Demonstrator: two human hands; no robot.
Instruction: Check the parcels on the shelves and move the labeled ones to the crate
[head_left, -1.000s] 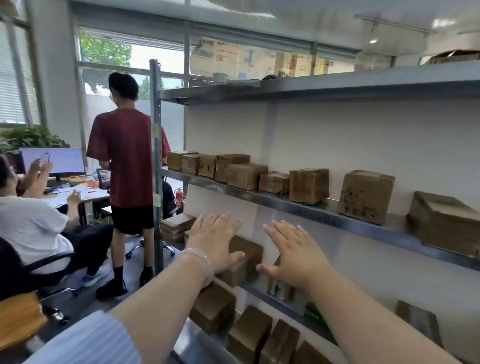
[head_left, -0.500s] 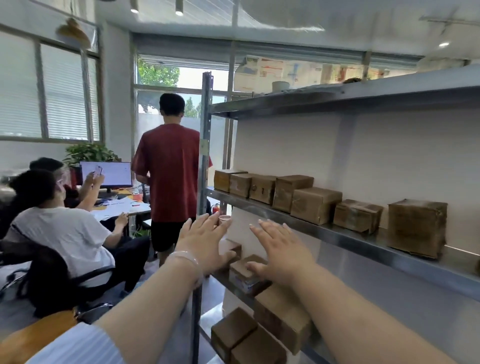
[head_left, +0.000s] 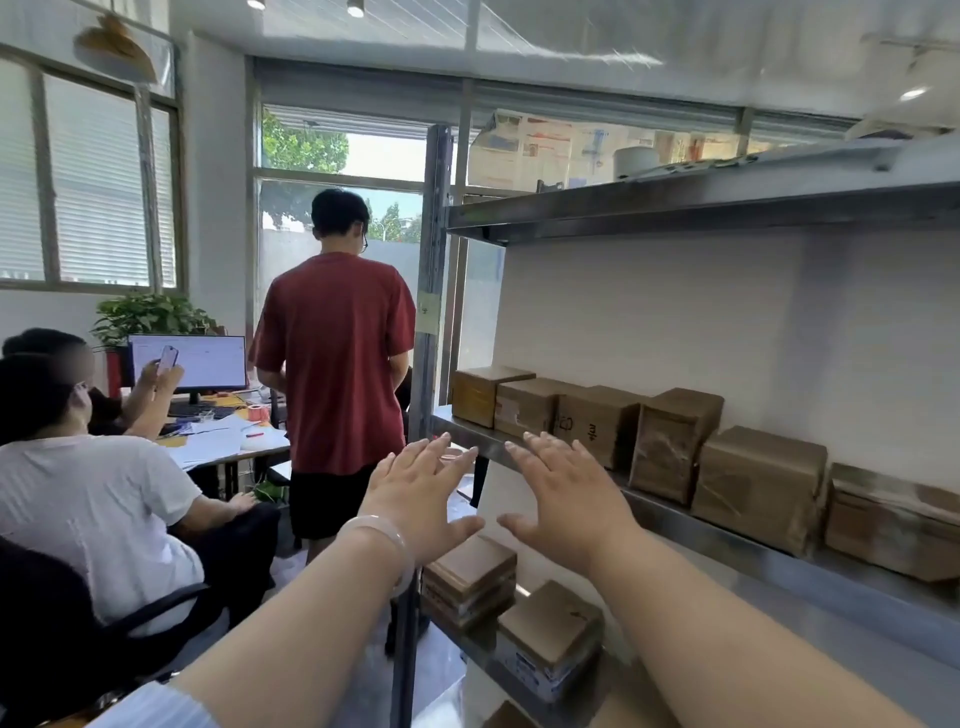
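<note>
Left hand (head_left: 421, 499) and right hand (head_left: 566, 493) have risen from the lower shelf (head_left: 467, 647) to the front edge of the middle shelf (head_left: 727, 538), both empty with fingers spread wide.
Brown parcels (head_left: 670, 441) stand in a row along the middle shelf from its left end, just behind the fingertips; two lower parcels (head_left: 550, 629) lie at the lower shelf's left end, under the hands. A pale bracelet (head_left: 379, 535) circles the left wrist. Past the shelf's post (head_left: 434, 312) a person in a red shirt (head_left: 337, 358) stands facing away.
</note>
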